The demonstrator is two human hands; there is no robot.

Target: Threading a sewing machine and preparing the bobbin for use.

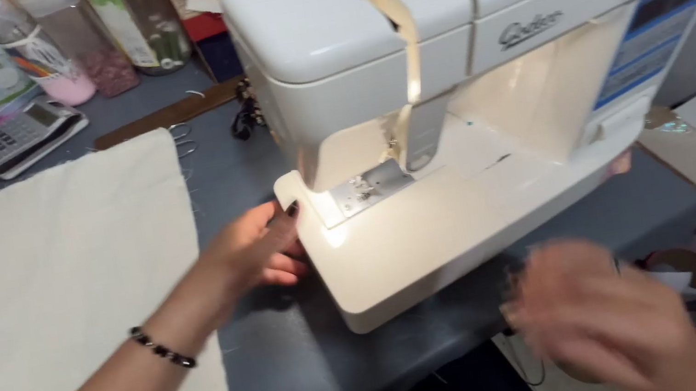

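Sewing machine point(483, 109) sits on the blue-grey table point(301, 370), lamp lit. Left hand point(259, 251) rests loosely open against the end of its bed, seemingly steadying it. Right hand point(604, 313) is blurred off the table's front edge, fingers spread, empty. Cream fabric point(48, 299) lies beside it.

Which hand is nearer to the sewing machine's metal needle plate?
Left. The left hand rests against the left end of the sewing machine bed, just beside the needle plate. The right hand is blurred, below the table's front edge, well away from it.
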